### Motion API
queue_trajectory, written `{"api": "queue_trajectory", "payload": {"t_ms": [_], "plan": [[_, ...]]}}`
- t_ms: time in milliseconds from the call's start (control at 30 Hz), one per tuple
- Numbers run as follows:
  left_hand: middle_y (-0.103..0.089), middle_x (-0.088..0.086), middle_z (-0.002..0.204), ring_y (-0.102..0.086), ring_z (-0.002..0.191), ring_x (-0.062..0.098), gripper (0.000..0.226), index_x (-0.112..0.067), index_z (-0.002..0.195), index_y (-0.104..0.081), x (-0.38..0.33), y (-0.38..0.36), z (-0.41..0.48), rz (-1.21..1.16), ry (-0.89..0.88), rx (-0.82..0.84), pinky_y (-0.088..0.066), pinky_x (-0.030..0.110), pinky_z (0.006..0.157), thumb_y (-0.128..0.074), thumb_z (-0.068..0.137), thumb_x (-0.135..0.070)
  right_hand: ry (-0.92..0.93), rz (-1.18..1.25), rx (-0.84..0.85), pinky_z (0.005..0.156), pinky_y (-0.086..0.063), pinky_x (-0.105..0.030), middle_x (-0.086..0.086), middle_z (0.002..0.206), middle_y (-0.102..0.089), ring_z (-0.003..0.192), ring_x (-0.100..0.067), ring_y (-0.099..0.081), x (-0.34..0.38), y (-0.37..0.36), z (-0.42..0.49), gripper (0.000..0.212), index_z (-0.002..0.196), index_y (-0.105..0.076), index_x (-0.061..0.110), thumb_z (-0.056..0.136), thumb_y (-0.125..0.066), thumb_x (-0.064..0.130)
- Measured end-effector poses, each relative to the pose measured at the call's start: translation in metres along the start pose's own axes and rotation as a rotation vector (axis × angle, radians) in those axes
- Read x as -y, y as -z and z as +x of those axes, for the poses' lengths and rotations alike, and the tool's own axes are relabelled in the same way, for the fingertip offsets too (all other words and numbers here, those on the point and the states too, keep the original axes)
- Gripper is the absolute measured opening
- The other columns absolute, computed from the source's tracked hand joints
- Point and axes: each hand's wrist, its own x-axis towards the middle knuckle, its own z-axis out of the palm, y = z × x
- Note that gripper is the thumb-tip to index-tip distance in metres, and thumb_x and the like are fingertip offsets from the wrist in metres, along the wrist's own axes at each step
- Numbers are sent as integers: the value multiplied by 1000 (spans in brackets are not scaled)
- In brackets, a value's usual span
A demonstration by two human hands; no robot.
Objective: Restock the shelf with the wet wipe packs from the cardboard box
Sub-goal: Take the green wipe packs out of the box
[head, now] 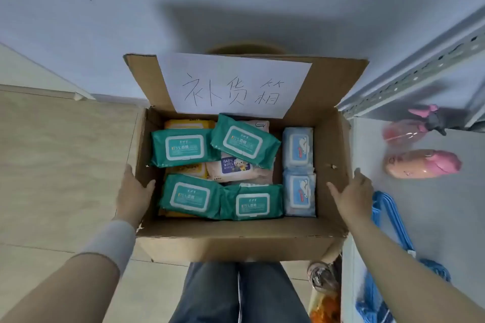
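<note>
Jeans (236, 294) fill the bottom edge, directly under the cardboard box (236, 241).

Hands: we note the left hand (133, 191) on the box's left wall, thumb hooked over the rim to the inside, fingers (128, 169) pressed together on the outside. The right hand (354, 191) mirrors it on the right wall, thumb inside and fingers outside. Both grip cardboard only, no pack. We cannot tell whether the box is carried or rests on something beneath it.

Contents: four green packs (183, 148) on top, two blue packs (299, 147) end to end along the right wall, a pink pack (233, 168) and yellow packs (189, 123) partly buried. A paper sign (233, 84) covers the raised back flap.

Progress: we judge the job not yet begun. The box looks full, and no wipe pack shows on the shelf (420, 204) to the right, which touches or nearly touches the box.

Surroundings: on that shelf board lie a pink spray bottle (409, 131), a pink bottle (422, 164) and blue hangers (388, 217). These take up much of the visible board, so we expect packs must go between them or on another level. Both hands are occupied, so one must let go before any pack can be lifted.
</note>
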Motion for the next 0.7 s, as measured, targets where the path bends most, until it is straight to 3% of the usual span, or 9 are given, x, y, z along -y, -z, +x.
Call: {"api": "queue_trajectory", "payload": {"t_ms": [67,167,233,300,433,600,700], "plan": [[-56,24,127,-51,116,42,49,-3,132,-44,-3,-5,20,-54,75,23,-41,43,93,-59,89,-23,-70,75,61,94,-40,-39,-25,133,-49,123,-38,-46,4,-7,24,63,135,-39,-4,88,-60,31],[-61,31,110,-55,104,45,34,4,113,-58,-2,-9,42,9,74,46,-39,39,78,-54,93,-23,-97,34,113,70,-35,-31,-29,107,-62,102,-41,-58,7,-16,53,46,101,-59,-11,95,-50,33],[-61,36,106,-55,102,49,36,8,109,-61,-1,-10,48,95,44,35,-40,41,78,-51,94,-24,-76,-17,98,64,-32,-30,-29,90,-63,92,-41,-59,5,-20,61,50,72,-56,-7,96,-45,35],[-61,39,102,-55,101,51,39,12,102,-62,0,-10,51,186,16,22,-40,43,79,-49,96,-24,-76,-51,119,59,-32,-30,-19,69,-56,84,-39,-60,0,-20,68,52,55,-43,5,96,-44,36],[-62,39,95,-56,96,51,43,15,93,-63,0,-6,51,262,-48,27,-41,43,77,-47,96,-25,-97,-36,248,47,-29,-26,-8,59,-46,57,-21,-47,-1,-11,78,49,58,-44,8,95,-47,39],[-64,36,89,-58,92,49,43,14,88,-63,2,1,47,294,-114,57,-43,43,76,-48,96,-26,-74,-44,194,53,-33,-30,-6,58,-42,66,-26,-48,-5,-15,60,48,55,-40,10,96,-46,35],[-64,34,83,-60,88,48,44,13,83,-63,7,7,45,324,-182,76,-43,42,74,-49,95,-26,-143,-52,174,46,-29,-28,-7,57,-44,57,-22,-46,-24,-18,25,50,62,-48,3,96,-44,39]]}}
